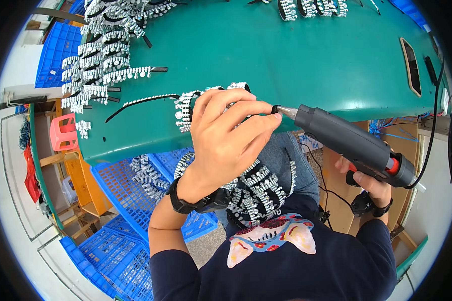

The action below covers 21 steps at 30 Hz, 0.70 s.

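Observation:
My right hand (372,185) is wrapped around the handle of a black hot glue gun (339,134) with a red trigger. The gun's metal nozzle points left, close to the fingertips of my left hand (228,130). Those fingers pinch the small black end of a rhinestone trim strip (274,109) right at the nozzle. My palm hides most of that strip. Beside my left hand, silvery rhinestone trim (184,111) lies on the table edge, with a thin black-backed strip (150,99) stretching left. More trim strips (261,188) are draped over my lap.
A heap of rhinestone trim strips (110,50) covers the green table's (211,50) left side; several more (311,7) lie at its far edge. Blue plastic crates (120,185) stand below left, near a pink stool (64,132). The gun's black cord (433,120) runs along the right.

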### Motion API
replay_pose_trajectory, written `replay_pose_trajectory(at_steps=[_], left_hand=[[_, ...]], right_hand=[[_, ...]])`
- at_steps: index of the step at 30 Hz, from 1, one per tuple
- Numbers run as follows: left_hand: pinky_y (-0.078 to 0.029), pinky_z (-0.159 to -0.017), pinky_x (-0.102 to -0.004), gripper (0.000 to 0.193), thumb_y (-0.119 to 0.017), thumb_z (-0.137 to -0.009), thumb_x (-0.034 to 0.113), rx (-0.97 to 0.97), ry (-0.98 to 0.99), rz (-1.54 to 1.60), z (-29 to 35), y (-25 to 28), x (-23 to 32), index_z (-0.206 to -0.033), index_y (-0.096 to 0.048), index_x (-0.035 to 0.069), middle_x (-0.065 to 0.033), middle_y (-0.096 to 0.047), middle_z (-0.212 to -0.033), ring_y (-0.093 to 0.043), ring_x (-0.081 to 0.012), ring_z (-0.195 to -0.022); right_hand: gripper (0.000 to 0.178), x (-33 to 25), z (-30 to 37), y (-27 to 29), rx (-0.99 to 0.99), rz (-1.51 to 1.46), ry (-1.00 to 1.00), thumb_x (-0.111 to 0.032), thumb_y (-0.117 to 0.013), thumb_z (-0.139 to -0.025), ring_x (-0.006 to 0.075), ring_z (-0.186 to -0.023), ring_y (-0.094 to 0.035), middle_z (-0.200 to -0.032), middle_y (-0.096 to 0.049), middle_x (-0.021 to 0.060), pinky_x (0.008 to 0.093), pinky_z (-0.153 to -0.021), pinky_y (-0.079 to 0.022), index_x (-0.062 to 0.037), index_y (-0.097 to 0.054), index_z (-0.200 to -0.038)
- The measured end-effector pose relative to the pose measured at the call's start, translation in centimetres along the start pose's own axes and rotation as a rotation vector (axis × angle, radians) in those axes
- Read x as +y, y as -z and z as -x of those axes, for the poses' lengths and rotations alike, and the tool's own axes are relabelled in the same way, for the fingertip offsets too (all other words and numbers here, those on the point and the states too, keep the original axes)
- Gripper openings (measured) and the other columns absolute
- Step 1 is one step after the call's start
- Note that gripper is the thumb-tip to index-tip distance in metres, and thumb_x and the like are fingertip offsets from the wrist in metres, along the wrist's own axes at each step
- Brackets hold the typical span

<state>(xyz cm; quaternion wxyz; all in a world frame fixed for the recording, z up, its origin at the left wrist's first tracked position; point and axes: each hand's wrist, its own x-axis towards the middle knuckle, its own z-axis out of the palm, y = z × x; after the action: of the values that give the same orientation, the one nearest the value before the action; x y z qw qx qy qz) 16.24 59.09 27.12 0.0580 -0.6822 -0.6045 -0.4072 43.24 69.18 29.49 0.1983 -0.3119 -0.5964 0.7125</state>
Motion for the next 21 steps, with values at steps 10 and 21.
replay_pose_trajectory(at_steps=[10, 21], left_hand=[[-0.041, -0.077, -0.0346, 0.021, -0.077, -0.062, 0.007, -0.012, 0.012, -0.004, 0.10, 0.06, 0.04, -0.079, -0.069, 0.014, 0.0024, -0.066, -0.086, -0.057, -0.0196, -0.087], [-0.041, -0.076, -0.0345, 0.020, -0.077, -0.062, 0.008, 0.003, 0.009, -0.005, 0.03, 0.01, 0.02, -0.079, -0.069, 0.014, 0.0024, -0.066, -0.086, -0.057, -0.0196, -0.086]], right_hand=[[0.029, 0.33, -0.11, 0.25, -0.029, 0.019, 0.038, -0.002, -0.062, -0.064, 0.0203, -0.076, -0.064, -0.076, -0.065, 0.0096, 0.0332, -0.072, -0.053, 0.0029, -0.061, -0.093], [0.028, -0.21, -0.36, -0.46, 0.042, 0.151, 0.075, -0.006, -0.064, -0.059, 0.0190, -0.070, -0.065, -0.073, -0.065, 0.0091, 0.0307, -0.067, -0.053, 0.0014, -0.064, -0.085]])
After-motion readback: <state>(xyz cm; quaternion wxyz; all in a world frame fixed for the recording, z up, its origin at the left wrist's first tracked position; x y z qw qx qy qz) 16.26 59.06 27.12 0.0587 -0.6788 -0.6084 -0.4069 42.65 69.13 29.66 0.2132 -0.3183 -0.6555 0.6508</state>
